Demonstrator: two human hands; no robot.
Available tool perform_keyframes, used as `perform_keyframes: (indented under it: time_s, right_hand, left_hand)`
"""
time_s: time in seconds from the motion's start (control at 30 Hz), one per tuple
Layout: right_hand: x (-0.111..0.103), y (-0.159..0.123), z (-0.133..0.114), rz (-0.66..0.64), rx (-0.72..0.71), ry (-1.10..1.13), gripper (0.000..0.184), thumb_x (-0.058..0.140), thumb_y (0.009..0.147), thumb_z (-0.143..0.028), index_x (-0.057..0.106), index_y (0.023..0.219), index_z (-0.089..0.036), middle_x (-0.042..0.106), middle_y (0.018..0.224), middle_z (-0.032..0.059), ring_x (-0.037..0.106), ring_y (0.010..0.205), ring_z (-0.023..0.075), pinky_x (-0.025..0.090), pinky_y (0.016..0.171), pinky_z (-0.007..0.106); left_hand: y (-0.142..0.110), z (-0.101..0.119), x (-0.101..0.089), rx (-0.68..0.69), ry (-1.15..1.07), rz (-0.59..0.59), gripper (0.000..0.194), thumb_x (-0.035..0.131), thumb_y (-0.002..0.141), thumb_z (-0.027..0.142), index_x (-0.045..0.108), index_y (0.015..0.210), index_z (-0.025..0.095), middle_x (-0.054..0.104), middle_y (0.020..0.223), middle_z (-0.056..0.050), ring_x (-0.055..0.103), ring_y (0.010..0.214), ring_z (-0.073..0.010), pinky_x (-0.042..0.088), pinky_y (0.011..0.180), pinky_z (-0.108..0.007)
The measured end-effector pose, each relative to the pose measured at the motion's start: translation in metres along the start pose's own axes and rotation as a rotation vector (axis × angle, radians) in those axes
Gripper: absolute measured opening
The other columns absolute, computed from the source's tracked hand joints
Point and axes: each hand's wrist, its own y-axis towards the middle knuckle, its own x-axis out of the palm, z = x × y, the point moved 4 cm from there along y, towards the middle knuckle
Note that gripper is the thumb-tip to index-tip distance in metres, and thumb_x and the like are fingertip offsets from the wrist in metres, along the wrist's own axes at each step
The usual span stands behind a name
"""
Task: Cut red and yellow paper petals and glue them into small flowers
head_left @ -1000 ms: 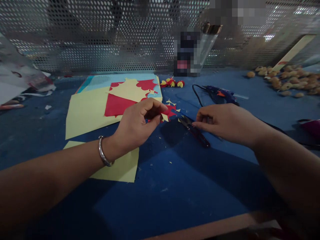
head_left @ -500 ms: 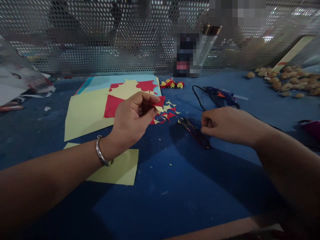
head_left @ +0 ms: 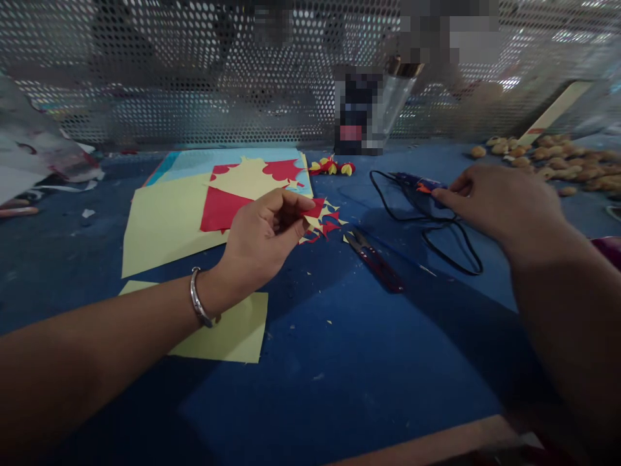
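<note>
My left hand (head_left: 269, 236), wearing a silver bangle, pinches a small red paper piece (head_left: 318, 208) between thumb and fingertips, with a yellow edge beneath it. Below and behind those fingers lie red and yellow paper scraps (head_left: 332, 226). My right hand (head_left: 499, 200) is closed around the handle end of a blue hot glue gun (head_left: 412, 184) with an orange trigger. My palm hides the rest of the handle. Thread snips (head_left: 377, 262) with dark red handles rest on the blue table between my hands.
A black cord (head_left: 468, 243) loops below the glue gun. Yellow sheets (head_left: 160, 220) and cut red paper (head_left: 223, 210) lie at left. Small red-and-yellow paper pieces (head_left: 332, 167) sit behind the scraps. Peanut-like brown objects (head_left: 557, 155) are heaped at right, before a perforated metal panel (head_left: 194, 77).
My right hand has left the snips and moved right and away to the glue gun, taking hold of it. My left hand has drawn slightly left, keeping the paper piece.
</note>
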Motion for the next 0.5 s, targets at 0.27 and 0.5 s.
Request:
perform_keyframes:
  time_s: [0.27,0.5]
  right_hand:
    - [0.031,0.024,0.011,-0.025,-0.018,0.154,0.069,0.05,0.084,-0.087,0.059,0.106,-0.022,0.065,0.098,0.0178,0.053,0.082,0.0264,0.04,0.071,0.041]
    - [0.043,0.039,0.007,0.024,-0.064,0.328,0.05,0.066,0.078,-0.07,0.036,0.086,-0.031,0.047,0.085,0.0027,0.041,0.073,0.0199,0.039,0.071,0.038]
  left_hand:
    - [-0.002,-0.003,0.002,0.079,-0.016,-0.027,0.015,0.074,0.087,0.012,0.072,0.101,0.018,0.081,0.11,-0.008,0.077,0.093,-0.0167,0.067,0.081,-0.031]
    - [-0.002,-0.004,0.004,0.078,-0.017,-0.05,0.016,0.074,0.087,0.014,0.072,0.102,0.018,0.081,0.106,-0.006,0.076,0.089,-0.015,0.067,0.082,-0.031]
